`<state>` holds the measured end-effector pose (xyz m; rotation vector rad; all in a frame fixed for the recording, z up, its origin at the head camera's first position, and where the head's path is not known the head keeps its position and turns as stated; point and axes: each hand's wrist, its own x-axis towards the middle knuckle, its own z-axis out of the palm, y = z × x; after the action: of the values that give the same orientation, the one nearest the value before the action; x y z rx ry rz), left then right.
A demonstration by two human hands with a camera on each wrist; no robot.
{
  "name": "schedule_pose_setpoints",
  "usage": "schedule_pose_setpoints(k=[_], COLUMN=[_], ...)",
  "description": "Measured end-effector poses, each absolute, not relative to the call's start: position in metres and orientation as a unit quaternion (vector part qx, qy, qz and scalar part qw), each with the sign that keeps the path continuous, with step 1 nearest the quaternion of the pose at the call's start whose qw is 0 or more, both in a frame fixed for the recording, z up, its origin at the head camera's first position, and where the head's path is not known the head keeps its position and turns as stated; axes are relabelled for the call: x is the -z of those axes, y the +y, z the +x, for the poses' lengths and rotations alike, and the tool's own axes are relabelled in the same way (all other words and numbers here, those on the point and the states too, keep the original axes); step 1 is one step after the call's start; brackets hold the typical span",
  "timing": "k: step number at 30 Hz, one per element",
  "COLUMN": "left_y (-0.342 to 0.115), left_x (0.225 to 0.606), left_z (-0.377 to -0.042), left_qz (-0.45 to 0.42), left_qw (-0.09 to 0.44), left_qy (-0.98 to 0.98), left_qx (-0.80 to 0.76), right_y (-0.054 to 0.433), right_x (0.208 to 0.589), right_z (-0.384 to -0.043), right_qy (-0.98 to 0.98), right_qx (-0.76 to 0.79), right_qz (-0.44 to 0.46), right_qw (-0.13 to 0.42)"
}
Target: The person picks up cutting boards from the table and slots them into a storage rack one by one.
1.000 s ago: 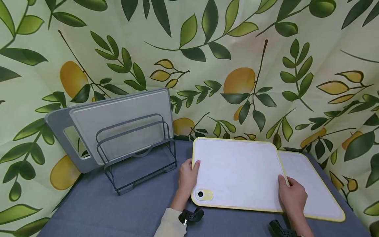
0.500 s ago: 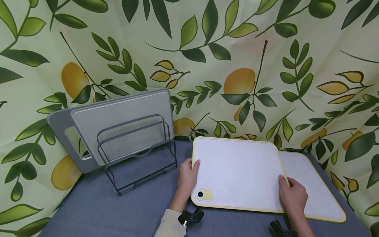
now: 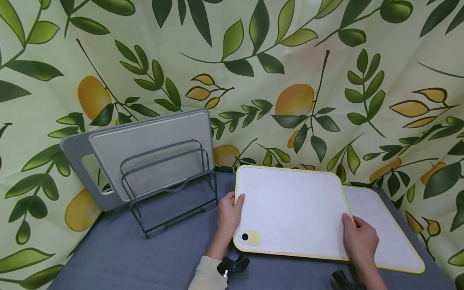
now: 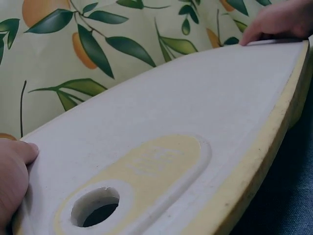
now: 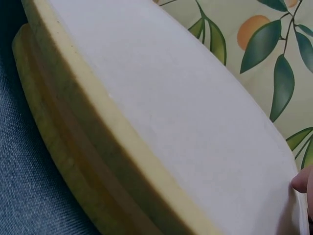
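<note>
White rectangular board with rounded corners and a yellow rim (image 3: 290, 205): between your two hands, right of the dark grey wire rack (image 3: 170, 190), partly over a second board. Its yellow oval patch (image 3: 255, 238), pierced by a round hole, sits at the near left corner.
Left hand (image 3: 229, 213): clamped on the board's left edge, thumb on the white face, fingers passing behind.
Right hand (image 3: 360, 239): clamped on the right edge, thumb on the face; you cannot tell how the hidden fingers lie.
Far edge: slightly higher against the leaf-printed fabric backdrop (image 3: 308, 68) than half a second ago. Your two grips hold the same spots on the rim.
Lift: looks barely begun, far edge leading; you seem to be taking the board's weight, with the two boards just starting to part.
Lower white board, also yellow-rimmed (image 3: 389, 229): lies on the blue-grey cloth (image 3: 127, 257), its right part jutting out. Your right wrist view shows another yellow edge just under the upper one; contact between them, cannot tell.
Rack: dark grey board with a handle slot (image 3: 76, 161) and pale grey board (image 3: 152, 135) lean at its back, well apart from your hands, no change beyond slight view drift.
</note>
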<state>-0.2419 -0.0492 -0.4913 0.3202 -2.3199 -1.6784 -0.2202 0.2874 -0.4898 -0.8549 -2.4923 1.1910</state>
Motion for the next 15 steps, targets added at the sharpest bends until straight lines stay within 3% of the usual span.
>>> schedule_pose_setpoints(k=[15], left_y=[-0.0566], left_x=[0.4899], left_z=[-0.2345], left_qz=[0.117], left_qw=[0.142], left_qy=[-0.804], left_qx=[0.566], right_y=[0.2828], right_x=[0.4839], right_z=[-0.2174], right_qy=[-0.867], right_qx=[-0.393], right_qz=[-0.273], right_qw=[0.140])
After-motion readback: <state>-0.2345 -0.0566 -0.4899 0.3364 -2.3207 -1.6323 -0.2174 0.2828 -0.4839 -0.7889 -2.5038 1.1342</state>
